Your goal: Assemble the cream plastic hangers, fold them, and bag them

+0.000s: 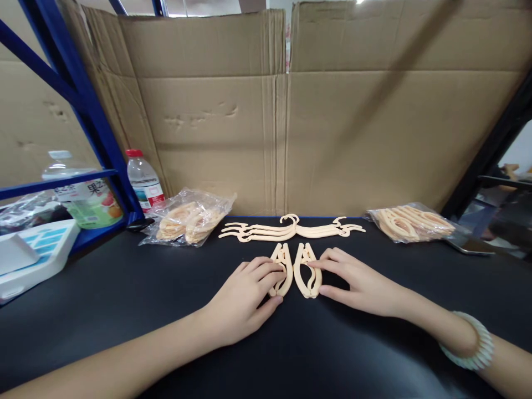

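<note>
Two cream plastic folding clothes hangers lie side by side, folded, on the black table in front of me. My left hand [251, 293] has its fingers curled over the left folded hanger [286, 285], with the thumb at its lower end. At the right folded hanger [298, 274], my right hand [353, 280] grips the outer side between fingers and thumb. Just beyond them, several unfolded hangers [266, 234] lie stacked with arms spread and hooks towards the cardboard. My left fingers partly cover the left hanger.
A plastic bag of folded hangers [189, 219] lies back left, another bag [409, 221] back right beside a dark flat object [469, 245]. A red-capped bottle [144, 183], a larger bottle [89, 199] and a white-and-blue item [41, 252] stand left. Cardboard [208, 127] walls the back.
</note>
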Tool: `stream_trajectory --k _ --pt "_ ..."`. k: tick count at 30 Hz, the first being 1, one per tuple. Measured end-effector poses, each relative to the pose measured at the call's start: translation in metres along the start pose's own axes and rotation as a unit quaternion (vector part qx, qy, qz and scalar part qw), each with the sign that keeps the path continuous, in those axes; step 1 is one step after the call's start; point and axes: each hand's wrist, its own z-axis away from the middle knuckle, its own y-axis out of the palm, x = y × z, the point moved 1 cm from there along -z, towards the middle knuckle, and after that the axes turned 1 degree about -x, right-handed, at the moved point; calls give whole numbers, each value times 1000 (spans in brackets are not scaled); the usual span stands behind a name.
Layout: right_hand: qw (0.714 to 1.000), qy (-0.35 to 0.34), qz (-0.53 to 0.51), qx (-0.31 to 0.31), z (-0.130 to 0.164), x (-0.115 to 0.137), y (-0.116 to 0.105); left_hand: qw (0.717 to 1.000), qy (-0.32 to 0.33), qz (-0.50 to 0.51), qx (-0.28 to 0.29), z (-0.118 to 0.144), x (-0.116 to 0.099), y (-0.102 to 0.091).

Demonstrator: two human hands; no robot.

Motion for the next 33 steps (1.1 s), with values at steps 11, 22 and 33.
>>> stream_trajectory --k 11,22,33 --pt "1000 -19 4 -8 0 -4 1 1000 -4 11 -20 0 5 4" --pt "999 -40 -7 -15 -1 -7 3 1000 -13 9 -15 0 5 5" --pt "999 -42 -4 -10 0 -8 2 998 -12 48 -44 -2 8 6"
